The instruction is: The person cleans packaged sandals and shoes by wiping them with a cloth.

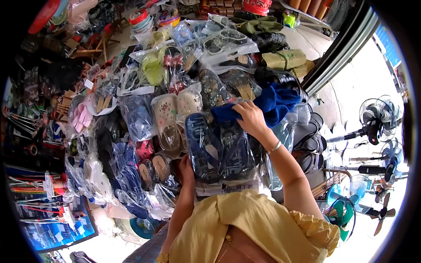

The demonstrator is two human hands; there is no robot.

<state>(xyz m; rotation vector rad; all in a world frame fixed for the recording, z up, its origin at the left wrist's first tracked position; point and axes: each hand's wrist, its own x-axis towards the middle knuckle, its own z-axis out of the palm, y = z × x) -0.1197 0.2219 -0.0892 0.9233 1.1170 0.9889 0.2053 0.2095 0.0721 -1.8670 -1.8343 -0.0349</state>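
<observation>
Plastic-wrapped navy flip-flops printed "DENIM" lie at centre, with a blue cloth at two o'clock pinched in the right hand, the left hand at eight o'clock, its grip hidden, and a standing fan toward three.

Yellow top, sheen on the fabric, gathered short sleeve with ruffled edge. Thin gold-toned chain at the neckline. Right hand bare, pale bangle at that wrist.
</observation>
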